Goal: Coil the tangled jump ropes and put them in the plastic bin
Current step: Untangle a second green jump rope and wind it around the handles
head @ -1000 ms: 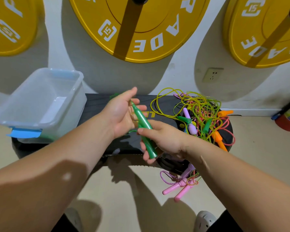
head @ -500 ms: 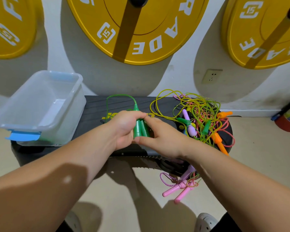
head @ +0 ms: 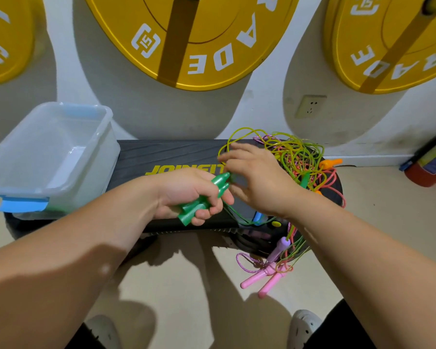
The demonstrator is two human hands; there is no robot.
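Note:
My left hand (head: 186, 195) grips two green jump rope handles (head: 207, 197) side by side, tips pointing up and right. Their thin green cord (head: 239, 217) trails off to the right below the hand. My right hand (head: 257, 180) hovers just right of the handles with fingers spread, over a loop of yellow-green cord; whether it pinches a cord I cannot tell. A tangle of green, yellow, pink and orange ropes (head: 300, 159) lies on the right end of the black step platform (head: 176, 157). The clear plastic bin (head: 61, 157) stands on the platform's left end.
Pink handles (head: 262, 280) and a purple handle (head: 280, 248) hang off the platform's front edge to the floor. Yellow weight plates (head: 212, 41) lean against the white wall behind. A red object (head: 431, 170) is at the far right. My shoes show at the bottom.
Both green handles went from between two hands into my left hand alone. My right hand let go and moved up and right toward the tangle. The green loop above the hands has dropped away.

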